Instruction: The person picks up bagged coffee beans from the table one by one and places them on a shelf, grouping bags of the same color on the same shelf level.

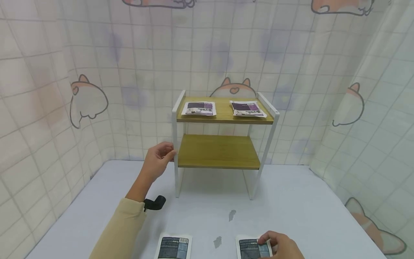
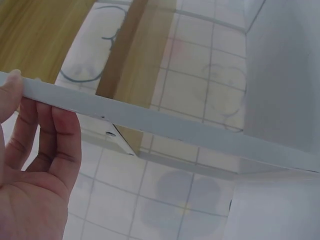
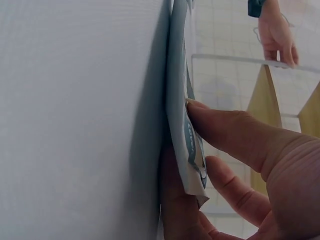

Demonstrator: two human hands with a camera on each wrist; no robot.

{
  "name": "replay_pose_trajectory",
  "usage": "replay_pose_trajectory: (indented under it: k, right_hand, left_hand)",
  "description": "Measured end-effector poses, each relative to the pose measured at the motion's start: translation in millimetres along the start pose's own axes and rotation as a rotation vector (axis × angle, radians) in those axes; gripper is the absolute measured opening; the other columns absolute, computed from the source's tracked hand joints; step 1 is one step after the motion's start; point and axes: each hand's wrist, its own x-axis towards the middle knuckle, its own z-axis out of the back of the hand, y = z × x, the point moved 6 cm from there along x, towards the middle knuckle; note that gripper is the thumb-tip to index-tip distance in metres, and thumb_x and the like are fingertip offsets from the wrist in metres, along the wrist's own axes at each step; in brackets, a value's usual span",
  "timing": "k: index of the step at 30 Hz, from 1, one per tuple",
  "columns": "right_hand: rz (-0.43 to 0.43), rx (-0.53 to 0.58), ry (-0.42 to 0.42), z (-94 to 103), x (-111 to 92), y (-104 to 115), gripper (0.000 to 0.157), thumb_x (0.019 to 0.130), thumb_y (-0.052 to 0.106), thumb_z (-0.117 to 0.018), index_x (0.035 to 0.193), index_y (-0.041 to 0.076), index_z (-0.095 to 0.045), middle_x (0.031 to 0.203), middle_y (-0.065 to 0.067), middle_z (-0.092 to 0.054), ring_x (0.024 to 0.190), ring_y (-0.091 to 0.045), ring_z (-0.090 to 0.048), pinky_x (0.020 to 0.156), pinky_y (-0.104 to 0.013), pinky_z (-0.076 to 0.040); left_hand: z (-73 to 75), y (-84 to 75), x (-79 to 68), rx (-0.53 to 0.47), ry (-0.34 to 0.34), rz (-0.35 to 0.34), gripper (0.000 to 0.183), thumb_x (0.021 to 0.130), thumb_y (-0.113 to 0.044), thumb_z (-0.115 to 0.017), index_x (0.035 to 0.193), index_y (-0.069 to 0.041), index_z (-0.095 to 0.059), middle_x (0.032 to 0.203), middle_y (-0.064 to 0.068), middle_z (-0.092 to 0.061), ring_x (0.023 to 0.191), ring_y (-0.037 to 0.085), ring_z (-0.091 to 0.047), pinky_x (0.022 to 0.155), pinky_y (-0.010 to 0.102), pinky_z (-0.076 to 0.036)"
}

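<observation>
A two-tier shelf rack (image 1: 218,151) with wooden boards and a white frame stands on the table. My left hand (image 1: 158,160) holds its left front post, the thumb on one side and the fingers on the other, as the left wrist view shows of the white post (image 2: 165,125). At the front right my right hand (image 1: 280,246) pinches a flat white packet (image 1: 249,248) with a dark blue label. Seen from the right wrist, the packet (image 3: 181,110) sits between thumb and fingers, its near edge slightly off the tabletop. A similar packet (image 1: 173,247) lies to the left.
On the rack's top board are two white packets with purple labels, a left one (image 1: 199,108) and a right one (image 1: 248,109). The lower board (image 1: 218,151) is bare wood. A patterned curtain (image 1: 145,64) surrounds the white table (image 1: 291,201) at the back and sides.
</observation>
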Motion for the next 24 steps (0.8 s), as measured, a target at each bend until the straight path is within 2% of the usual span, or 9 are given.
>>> replay_pose_trajectory:
  k: [5, 12, 19, 24]
  right_hand:
    - [0.004, 0.022, 0.011, -0.7, -1.8, -1.7, 0.045, 0.069, 0.017, -0.094, 0.105, 0.010, -0.069, 0.084, -0.004, -0.064, 0.069, -0.016, -0.064, 0.063, -0.030, -0.056]
    - [0.021, 0.056, 0.045, -4.4, -4.3, -3.3, 0.042, 0.072, 0.017, -0.092, 0.107, 0.009, -0.070, 0.084, -0.005, -0.066, 0.071, -0.017, -0.066, 0.065, -0.031, -0.057]
    - [0.028, 0.063, 0.078, -5.7, -2.8, -4.4, 0.036, 0.076, 0.018, -0.090, 0.106, 0.009, -0.072, 0.085, -0.002, -0.070, 0.073, -0.017, -0.067, 0.066, -0.033, -0.058]
    - [0.080, 0.122, 0.117, -5.7, -4.2, -4.4, 0.034, 0.078, 0.017, -0.089, 0.106, 0.006, -0.072, 0.085, -0.003, -0.072, 0.074, -0.019, -0.069, 0.066, -0.034, -0.059]
  left_hand:
    - [1.3, -0.1, -4.1, -0.009, -0.016, -0.021, 0.019, 0.102, -0.017, -0.066, 0.115, -0.004, -0.068, 0.108, 0.018, -0.073, 0.091, 0.022, -0.071, 0.081, 0.021, -0.059]
    - [-1.6, 1.0, -7.4, -0.008, -0.012, 0.011, 0.020, 0.102, -0.013, -0.065, 0.118, -0.001, -0.068, 0.111, 0.021, -0.073, 0.095, 0.025, -0.071, 0.081, 0.018, -0.058]
    - [-0.9, -19.7, -12.6, 0.002, -0.007, 0.022, 0.018, 0.101, -0.007, -0.063, 0.115, 0.004, -0.066, 0.110, 0.026, -0.072, 0.095, 0.029, -0.071, 0.081, 0.020, -0.059]
    - [0.1, -32.3, -17.8, -0.007, 0.001, 0.010, 0.019, 0.101, -0.008, -0.063, 0.116, 0.004, -0.067, 0.109, 0.027, -0.072, 0.094, 0.029, -0.071, 0.083, 0.025, -0.061]
